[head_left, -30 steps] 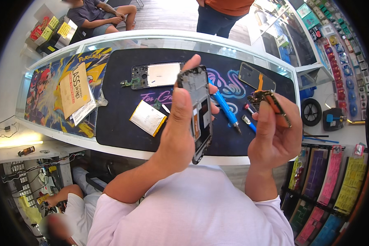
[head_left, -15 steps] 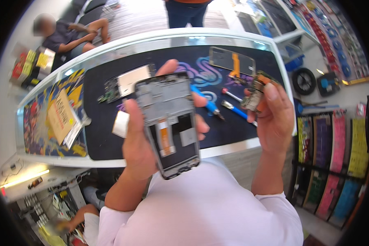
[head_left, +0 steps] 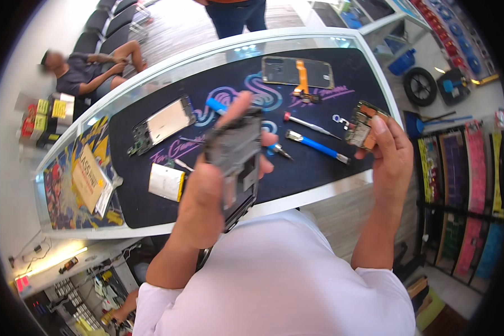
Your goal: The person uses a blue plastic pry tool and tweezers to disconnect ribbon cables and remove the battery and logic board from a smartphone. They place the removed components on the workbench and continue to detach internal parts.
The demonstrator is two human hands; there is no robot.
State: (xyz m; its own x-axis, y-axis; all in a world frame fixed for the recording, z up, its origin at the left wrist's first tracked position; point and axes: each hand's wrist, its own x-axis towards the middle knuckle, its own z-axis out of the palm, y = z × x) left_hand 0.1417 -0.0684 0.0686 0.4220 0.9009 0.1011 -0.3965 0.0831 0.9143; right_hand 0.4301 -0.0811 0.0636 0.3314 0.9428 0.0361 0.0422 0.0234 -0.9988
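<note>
My left hand [head_left: 200, 193] grips a phone frame [head_left: 242, 162], tilted on edge and blurred by motion, its inner side turned partly rightward. Between the thumb and fingers of my right hand [head_left: 393, 148] is a phone circuit board [head_left: 365, 126] with copper-coloured patches, raised above the mat's right end. On the dark mat below lie a red-capped screwdriver [head_left: 311, 125] and a blue pen-like tool [head_left: 319, 147]. Another blue screwdriver [head_left: 281, 151] is partly hidden behind my left hand. A white battery [head_left: 167, 182] with a yellow edge rests left of that hand.
A phone back panel [head_left: 297, 73] with an orange flex cable [head_left: 302, 78] lies at the mat's far side. Another opened phone [head_left: 161, 124] is at the left, near a brown envelope [head_left: 89, 179]. White edging [head_left: 285, 204] borders the glass counter. Two people are beyond it.
My left hand has turned the phone frame from facing me to nearly edge-on. My right hand, still holding the circuit board, sits slightly further right. The head view has shifted.
</note>
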